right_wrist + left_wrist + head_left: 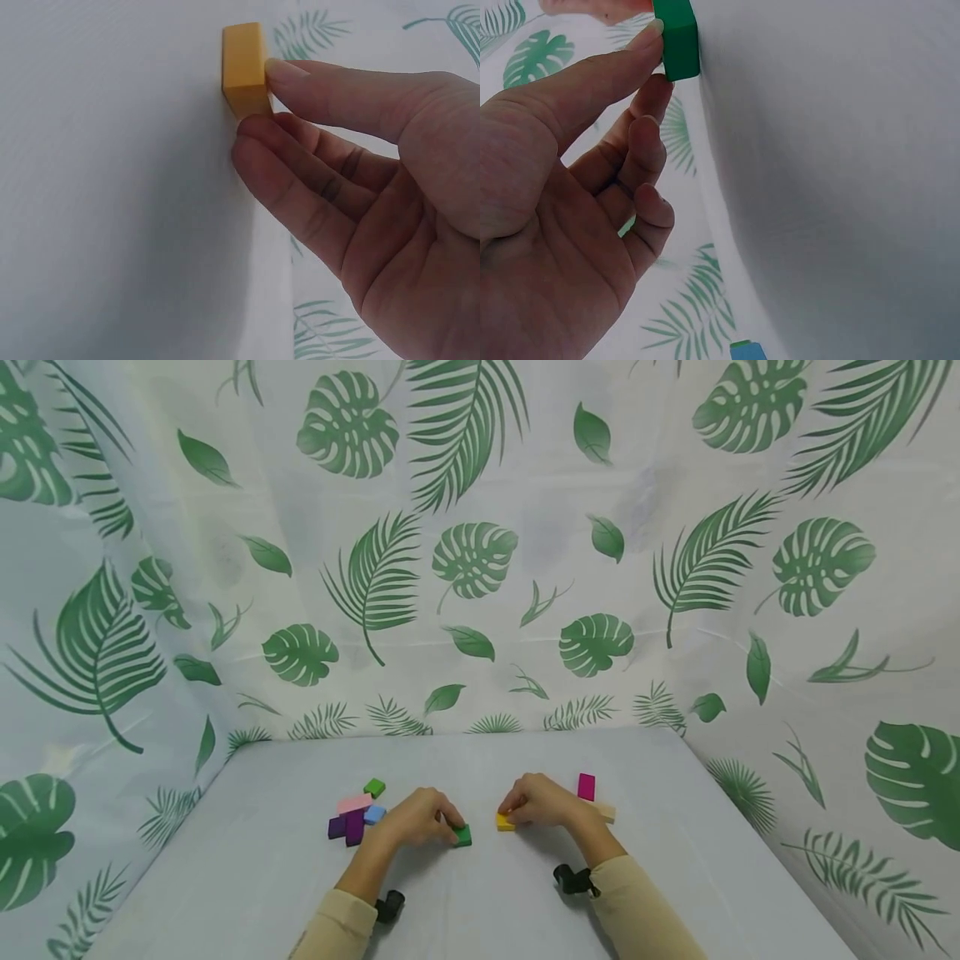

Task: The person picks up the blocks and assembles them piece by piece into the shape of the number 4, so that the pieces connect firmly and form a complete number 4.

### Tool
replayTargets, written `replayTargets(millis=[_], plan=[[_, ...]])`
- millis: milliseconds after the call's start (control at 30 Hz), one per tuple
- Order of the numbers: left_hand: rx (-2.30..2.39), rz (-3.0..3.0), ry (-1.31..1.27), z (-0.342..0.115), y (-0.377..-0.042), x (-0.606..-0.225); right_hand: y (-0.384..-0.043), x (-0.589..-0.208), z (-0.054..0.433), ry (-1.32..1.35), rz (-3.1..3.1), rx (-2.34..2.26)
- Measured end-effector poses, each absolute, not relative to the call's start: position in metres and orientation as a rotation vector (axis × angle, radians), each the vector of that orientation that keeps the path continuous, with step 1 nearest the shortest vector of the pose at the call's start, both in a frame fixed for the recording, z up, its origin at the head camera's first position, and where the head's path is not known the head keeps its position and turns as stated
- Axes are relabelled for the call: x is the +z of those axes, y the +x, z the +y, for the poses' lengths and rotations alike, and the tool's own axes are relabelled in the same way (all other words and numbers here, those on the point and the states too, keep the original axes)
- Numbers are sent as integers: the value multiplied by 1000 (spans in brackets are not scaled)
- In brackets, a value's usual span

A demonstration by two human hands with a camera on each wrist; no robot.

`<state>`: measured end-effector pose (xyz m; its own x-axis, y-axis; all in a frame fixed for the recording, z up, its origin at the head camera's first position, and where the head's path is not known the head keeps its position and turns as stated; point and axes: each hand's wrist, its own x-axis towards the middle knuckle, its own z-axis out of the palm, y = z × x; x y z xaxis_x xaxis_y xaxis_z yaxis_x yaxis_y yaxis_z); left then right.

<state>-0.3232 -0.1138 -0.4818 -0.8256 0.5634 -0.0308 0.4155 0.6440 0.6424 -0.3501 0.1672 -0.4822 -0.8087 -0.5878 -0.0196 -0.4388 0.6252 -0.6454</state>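
Note:
Near the middle of the table, my left hand [422, 817] pinches a green block [462, 836] between thumb and fingertips. The left wrist view shows the thumb against one face of this green block [679, 45], the other fingers loosely bent below. To the right, my right hand [542, 800] grips a yellow block [506, 822] the same way, at its near end. In the right wrist view the yellow block [244, 60] stands close against the white surface, thumb on its side and part of it hidden by fingers. A short gap separates the two blocks.
Left of my left hand lie a pink block [354, 804], a light green block [374, 787], a blue block [374, 815] and purple blocks [355, 828]. Beyond my right wrist are a magenta block [587, 787] and a beige block [604, 812]. A leaf-printed curtain [480, 677] encloses the white table [480, 910].

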Motion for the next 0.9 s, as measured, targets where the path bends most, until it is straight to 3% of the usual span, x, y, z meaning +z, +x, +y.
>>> replayTargets(millis=[367, 900], plan=[[956, 2607, 798, -105, -320, -485, -353, -493, 158, -862, 2532, -1108], [963, 2557, 839, -98, -317, -482, -349, -512, 162, -653, 2274, -1445]])
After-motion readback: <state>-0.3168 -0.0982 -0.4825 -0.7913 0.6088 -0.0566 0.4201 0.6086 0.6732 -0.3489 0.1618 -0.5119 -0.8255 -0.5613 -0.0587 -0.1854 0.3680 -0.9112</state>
